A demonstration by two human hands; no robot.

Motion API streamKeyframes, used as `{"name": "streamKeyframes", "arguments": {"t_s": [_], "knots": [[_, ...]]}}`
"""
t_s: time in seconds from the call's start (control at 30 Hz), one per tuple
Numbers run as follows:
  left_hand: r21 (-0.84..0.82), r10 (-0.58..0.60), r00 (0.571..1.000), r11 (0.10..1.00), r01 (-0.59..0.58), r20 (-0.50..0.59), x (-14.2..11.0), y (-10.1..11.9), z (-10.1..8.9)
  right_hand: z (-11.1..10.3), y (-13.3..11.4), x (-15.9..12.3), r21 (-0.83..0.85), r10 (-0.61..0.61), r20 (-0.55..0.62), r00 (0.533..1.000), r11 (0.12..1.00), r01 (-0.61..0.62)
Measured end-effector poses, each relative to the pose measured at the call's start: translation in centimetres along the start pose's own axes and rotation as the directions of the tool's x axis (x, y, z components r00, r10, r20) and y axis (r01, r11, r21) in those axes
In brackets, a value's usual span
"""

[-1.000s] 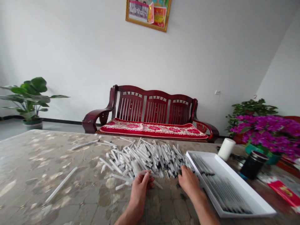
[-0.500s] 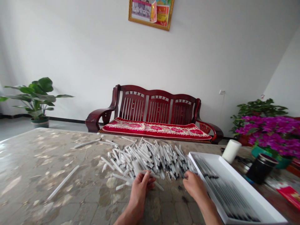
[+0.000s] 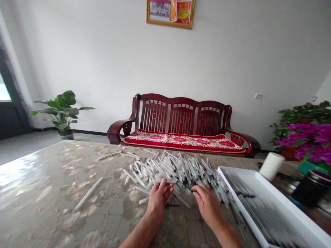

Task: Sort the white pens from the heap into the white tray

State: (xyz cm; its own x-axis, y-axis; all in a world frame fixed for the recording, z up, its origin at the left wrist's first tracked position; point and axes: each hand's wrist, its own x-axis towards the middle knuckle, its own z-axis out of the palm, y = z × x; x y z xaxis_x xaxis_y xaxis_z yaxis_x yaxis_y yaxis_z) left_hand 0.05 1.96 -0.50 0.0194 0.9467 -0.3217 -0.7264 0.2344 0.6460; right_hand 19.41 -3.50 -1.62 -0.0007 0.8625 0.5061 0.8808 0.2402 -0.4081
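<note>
My left hand pinches a whitish pen barrel between thumb and fingers, in front of the heap. Between the thumb and fingers of my right hand is a thin dark stick, like a pen refill. Its far end points at the right end of the barrel; whether it has entered cannot be made out. Behind both hands lies a heap of white pen barrels, some with black ends. Right of my right hand stands a shallow white tray holding rows of pens with dark tips.
One barrel lies alone on the patterned tabletop at left. A white cylinder, a black cup and purple flowers stand beyond the tray. Past the table is a red wooden bench.
My right hand has come from the heap's right edge by the tray toward my left hand, bringing the dark stick. My left hand has raised its barrel slightly. The view has swung left.
</note>
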Motion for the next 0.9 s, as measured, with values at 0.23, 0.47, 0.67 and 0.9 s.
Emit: {"name": "streamKeyframes", "arguments": {"t_s": [0.23, 0.47, 0.67, 0.9], "knots": [[0.008, 0.013, 1.0, 1.0, -0.013, 0.003, 0.1, 0.0, -0.3, 0.0, -0.2, -0.1, -0.043, -0.005, 0.011, 1.0, 0.999, 0.006], [0.153, 0.09, 0.99, 0.982, -0.107, 0.113, 0.4, -0.7, -0.8, -0.3, -0.4, -0.1, -0.155, -0.062, 0.007, 0.998, 0.986, 0.062], [0.267, 0.111, 0.976, 0.95, -0.16, 0.188, 0.0, 0.0, -0.7, -1.2, -0.5, 0.0, -0.132, -0.113, -0.022, 0.993, 0.985, 0.11], [0.231, -0.11, 0.97, 0.971, 0.058, 0.219, -1.7, -0.8, -0.3, -0.3, -1.6, -0.1, 0.515, 0.087, 0.004, 0.996, 0.854, -0.077]]}}
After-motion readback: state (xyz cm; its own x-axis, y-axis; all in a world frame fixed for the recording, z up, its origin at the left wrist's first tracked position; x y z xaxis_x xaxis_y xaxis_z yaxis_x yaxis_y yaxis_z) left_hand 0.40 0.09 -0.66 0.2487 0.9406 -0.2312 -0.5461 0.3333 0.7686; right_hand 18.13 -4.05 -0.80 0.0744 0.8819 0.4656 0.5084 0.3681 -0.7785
